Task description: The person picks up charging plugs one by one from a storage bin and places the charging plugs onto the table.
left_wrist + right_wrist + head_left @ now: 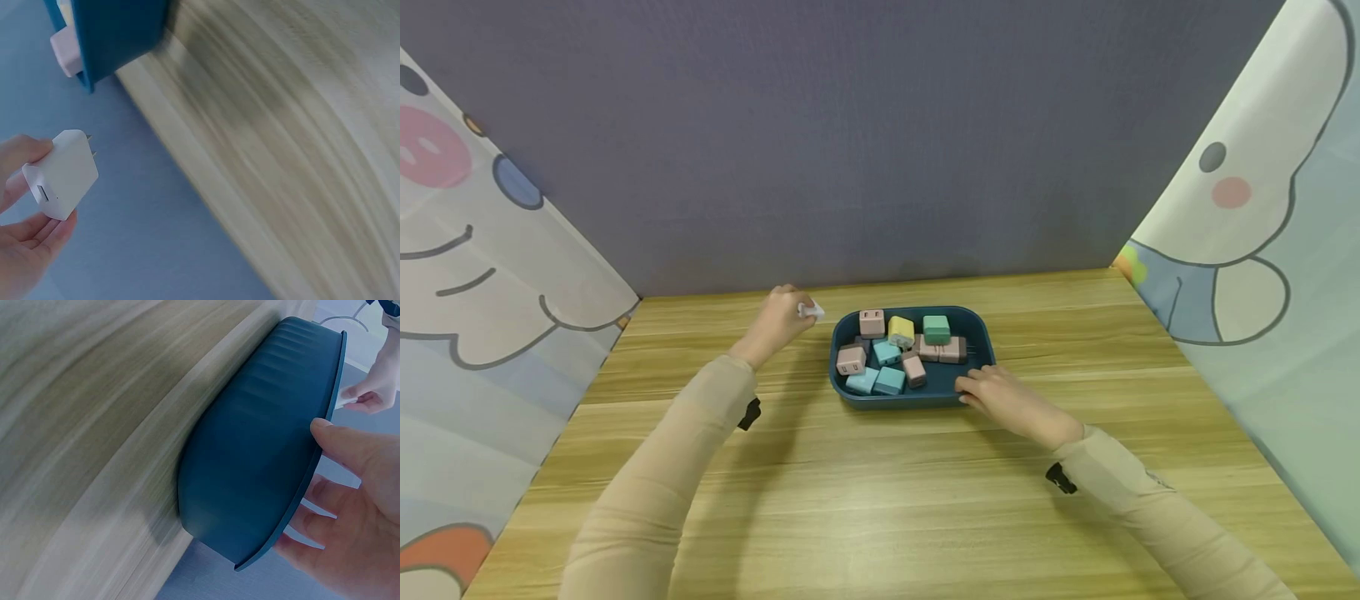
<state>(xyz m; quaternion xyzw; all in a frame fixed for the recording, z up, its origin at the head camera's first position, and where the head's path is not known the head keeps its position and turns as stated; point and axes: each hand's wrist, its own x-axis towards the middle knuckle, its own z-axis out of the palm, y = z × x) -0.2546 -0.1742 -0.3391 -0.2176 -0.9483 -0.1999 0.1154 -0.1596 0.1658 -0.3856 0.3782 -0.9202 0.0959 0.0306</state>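
My left hand (777, 323) pinches a white USB wall charger (70, 170) between thumb and fingers, raised above the table to the left of a dark blue bin (898, 403). In the left wrist view its two metal prongs (92, 145) point away from the palm and a USB port shows on the near face. At the bin's front right corner, my right hand (1011, 404) grips the rim, its thumb outside the wall and the other fingers over the inner side. Inside the bin lie several chargers: pink (852, 360), yellow (901, 332), green (936, 329) and light blue (890, 381).
The bin stands on a wood-grain table (850, 500) near its back edge. Behind rises a grey-blue partition (880, 150). Cartoon-printed cloth hangs at the left (490, 250) and right (1262, 275) sides. Both wrists carry a black strap piece.
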